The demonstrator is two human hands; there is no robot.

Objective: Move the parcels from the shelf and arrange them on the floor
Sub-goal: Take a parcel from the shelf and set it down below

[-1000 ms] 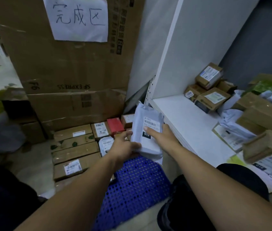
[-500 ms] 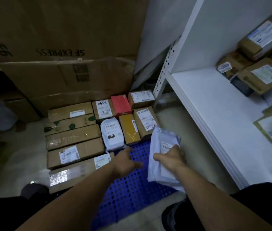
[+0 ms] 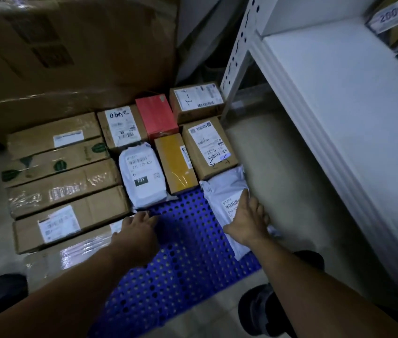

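Five long brown cartons [image 3: 66,191] lie side by side on the floor at the left. Just beside them the left hand [image 3: 139,230] hovers over the blue perforated mat [image 3: 180,276], its fingers loosely spread and holding nothing. Then come one white mailer marked 231 [image 3: 141,176] and five small boxes [image 3: 207,147]: three brown, one red, one yellow. The right hand [image 3: 249,223] lies with straight fingers on a second white mailer [image 3: 224,189], which rests at the right side of the mat and touches the brown box behind it. I judge that the placing step is nearly done. Next, the hand must lift away and reach to the white shelf [image 3: 327,106], where at least one parcel [image 3: 390,20] waits.
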